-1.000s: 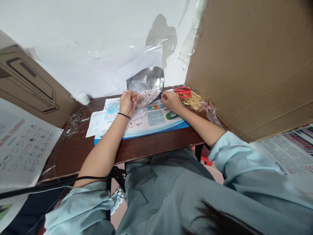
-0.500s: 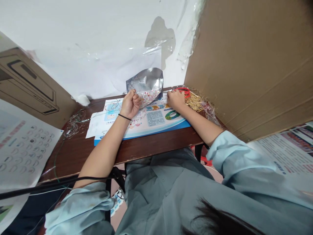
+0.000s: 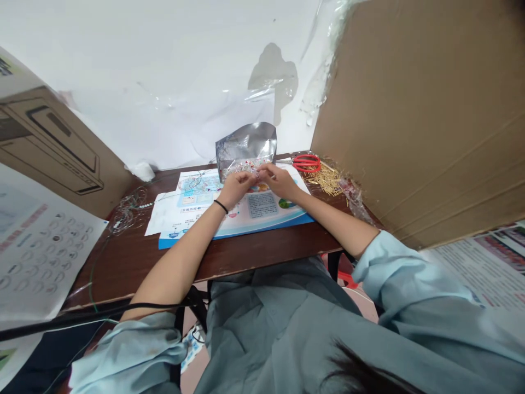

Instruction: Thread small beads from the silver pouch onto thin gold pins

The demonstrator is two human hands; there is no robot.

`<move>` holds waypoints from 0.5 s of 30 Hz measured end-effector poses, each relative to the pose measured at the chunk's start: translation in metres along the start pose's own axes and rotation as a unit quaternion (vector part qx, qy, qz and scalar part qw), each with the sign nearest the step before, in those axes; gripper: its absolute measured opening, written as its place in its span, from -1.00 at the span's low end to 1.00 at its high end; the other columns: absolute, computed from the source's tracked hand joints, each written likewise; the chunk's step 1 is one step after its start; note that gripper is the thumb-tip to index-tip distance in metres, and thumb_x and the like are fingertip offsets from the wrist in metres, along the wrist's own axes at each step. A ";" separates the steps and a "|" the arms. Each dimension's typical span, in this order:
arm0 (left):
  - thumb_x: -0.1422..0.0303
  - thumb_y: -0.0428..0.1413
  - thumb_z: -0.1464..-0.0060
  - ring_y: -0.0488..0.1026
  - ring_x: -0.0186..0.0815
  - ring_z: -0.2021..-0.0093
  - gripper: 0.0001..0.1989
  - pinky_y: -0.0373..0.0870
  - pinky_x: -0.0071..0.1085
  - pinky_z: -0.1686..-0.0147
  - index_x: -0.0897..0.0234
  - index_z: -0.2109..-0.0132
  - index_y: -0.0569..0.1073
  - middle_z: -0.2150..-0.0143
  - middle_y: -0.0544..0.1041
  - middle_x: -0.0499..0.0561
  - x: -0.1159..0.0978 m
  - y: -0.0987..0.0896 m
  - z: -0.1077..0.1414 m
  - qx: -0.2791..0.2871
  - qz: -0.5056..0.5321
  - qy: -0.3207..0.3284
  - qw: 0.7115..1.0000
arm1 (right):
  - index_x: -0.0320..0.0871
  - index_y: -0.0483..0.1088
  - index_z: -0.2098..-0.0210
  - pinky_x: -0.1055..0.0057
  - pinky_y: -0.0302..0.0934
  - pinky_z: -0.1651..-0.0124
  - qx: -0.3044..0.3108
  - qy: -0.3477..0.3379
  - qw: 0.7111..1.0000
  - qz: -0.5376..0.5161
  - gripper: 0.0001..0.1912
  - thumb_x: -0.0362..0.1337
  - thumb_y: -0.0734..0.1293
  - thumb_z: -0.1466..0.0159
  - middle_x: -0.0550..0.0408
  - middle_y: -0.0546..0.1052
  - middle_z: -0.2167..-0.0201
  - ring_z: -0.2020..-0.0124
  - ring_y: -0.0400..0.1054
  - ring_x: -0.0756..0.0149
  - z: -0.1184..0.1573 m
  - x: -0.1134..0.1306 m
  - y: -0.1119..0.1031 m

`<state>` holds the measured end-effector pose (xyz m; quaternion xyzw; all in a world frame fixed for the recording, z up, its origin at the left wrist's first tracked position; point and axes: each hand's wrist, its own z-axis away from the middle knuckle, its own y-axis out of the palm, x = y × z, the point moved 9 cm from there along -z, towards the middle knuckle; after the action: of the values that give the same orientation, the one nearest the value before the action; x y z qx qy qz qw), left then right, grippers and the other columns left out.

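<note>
My left hand (image 3: 238, 186) and my right hand (image 3: 279, 179) meet over the printed sheet (image 3: 262, 205), fingertips pinched close together. Whatever sits between the fingers of either hand is too small to make out. Just behind them stands a silvery pouch (image 3: 256, 139), open towards me, with many small beads (image 3: 241, 165), pale and red, inside. Its lower front is partly hidden by my hands. Thin thread (image 3: 197, 178) lies on the sheet left of my left hand.
Red-handled scissors (image 3: 307, 162) lie right of my hands, beside a heap of gold-coloured pins (image 3: 328, 180) and a clear plastic bag (image 3: 353, 194). Tangled clear line (image 3: 129, 208) is at the left. Cardboard (image 3: 410, 109) walls the right side; a cardboard box (image 3: 53, 142) stands left.
My right hand has moved left from beside the scissors to meet my left hand. My left hand has turned and shifted right, its fingers now pinched in front of the pouch.
</note>
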<state>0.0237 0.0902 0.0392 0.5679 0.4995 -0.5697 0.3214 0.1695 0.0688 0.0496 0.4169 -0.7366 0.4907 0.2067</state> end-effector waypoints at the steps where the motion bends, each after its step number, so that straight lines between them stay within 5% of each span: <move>1: 0.17 0.38 -0.09 0.48 -0.34 0.42 -0.71 0.43 -0.43 0.36 0.28 0.41 0.57 0.45 0.58 -0.03 -0.001 -0.003 -0.001 -0.009 -0.024 0.014 1.000 | -0.09 0.50 0.06 0.34 0.30 0.09 0.017 -0.005 1.000 -0.015 -0.81 -0.16 0.30 -0.45 0.10 0.64 0.28 0.24 0.48 0.27 0.003 0.004 0.006; 8: 0.20 0.24 -0.21 0.39 -0.31 0.43 -0.72 0.30 -0.39 0.37 0.24 0.42 0.58 0.48 0.53 -0.04 -0.004 -0.003 -0.004 -0.010 -0.155 0.093 0.983 | -0.13 0.54 0.21 0.35 0.24 0.12 0.022 -0.026 0.998 0.049 -0.89 -0.30 0.34 -0.38 0.11 0.63 0.37 0.32 0.44 0.27 0.010 0.003 0.014; 15: 0.35 0.13 -0.28 0.50 -0.11 0.12 -0.82 0.42 -0.18 -0.02 0.22 0.33 0.52 0.24 0.59 0.12 -0.008 0.003 0.002 0.003 -0.372 0.213 0.904 | -0.12 0.54 0.29 0.33 0.20 0.10 0.034 -0.043 0.988 0.146 -0.85 -0.32 0.33 -0.38 0.05 0.61 0.38 0.28 0.45 0.21 0.009 -0.001 0.021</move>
<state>0.0272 0.0858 0.0464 0.4499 0.7295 -0.5144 -0.0294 0.1537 0.0644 0.0334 0.3323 -0.7808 0.5218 0.0870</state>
